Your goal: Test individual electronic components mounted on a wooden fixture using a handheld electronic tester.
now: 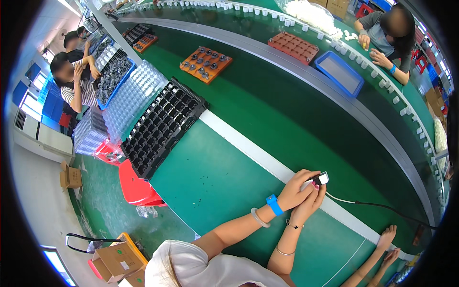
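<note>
My left hand, with a blue band at its wrist, is closed on a small black-and-white part above the white edge of the green table. Right below it, my right hand presses against the left, its fingers closed at the same part. The part's exact kind is too small to make out. From beside my right hand a thin white cable runs right and joins a black cord; its near end is hidden by the fingers.
A black compartment tray lies on the table's left end beside stacked clear trays. Beyond the edge runs a green conveyor with an orange fixture board, a brown board and a blue tray. Another person's hands rest at right.
</note>
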Tool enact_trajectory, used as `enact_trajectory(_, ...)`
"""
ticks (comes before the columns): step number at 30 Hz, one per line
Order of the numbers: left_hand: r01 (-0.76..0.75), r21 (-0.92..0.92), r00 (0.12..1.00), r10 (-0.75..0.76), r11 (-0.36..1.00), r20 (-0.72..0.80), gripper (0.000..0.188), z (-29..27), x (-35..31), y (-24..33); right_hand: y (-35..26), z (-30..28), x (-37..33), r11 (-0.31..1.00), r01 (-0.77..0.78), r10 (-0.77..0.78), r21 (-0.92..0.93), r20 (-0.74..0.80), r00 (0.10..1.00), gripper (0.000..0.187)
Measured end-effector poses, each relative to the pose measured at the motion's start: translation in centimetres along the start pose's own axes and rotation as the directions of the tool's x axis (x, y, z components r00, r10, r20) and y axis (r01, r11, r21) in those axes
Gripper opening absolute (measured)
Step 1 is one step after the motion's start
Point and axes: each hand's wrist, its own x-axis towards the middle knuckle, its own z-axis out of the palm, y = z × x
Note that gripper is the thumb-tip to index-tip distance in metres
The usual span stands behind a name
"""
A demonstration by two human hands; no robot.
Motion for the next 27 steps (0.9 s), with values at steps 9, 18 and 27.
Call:
enact_trajectory(9,0.014,-0.011,1.0,-0.014,1.0,0.004,0.039,0.0,0.0,0.2,0.1,-0.1,0.1,1.0,0.0,0.0,-0.005,0.006,1.0,0.033)
enact_trajectory(18,0.002,0.0,1.0,-0.002,1.0,0.004,0.037,-0.1,0.0,0.6,0.1,0.1,-0.1,0.998,0.039,-0.04,-0.039,-0.021,0.999,0.03)
enact_trajectory(27,0.036,0.02,0.999,-0.036,0.999,0.001,0.035,0.1,0.2,1.0,1.0,-0.7,0.0,0.989,0.068,-0.071,-0.129,-0.017,0.997,0.026)
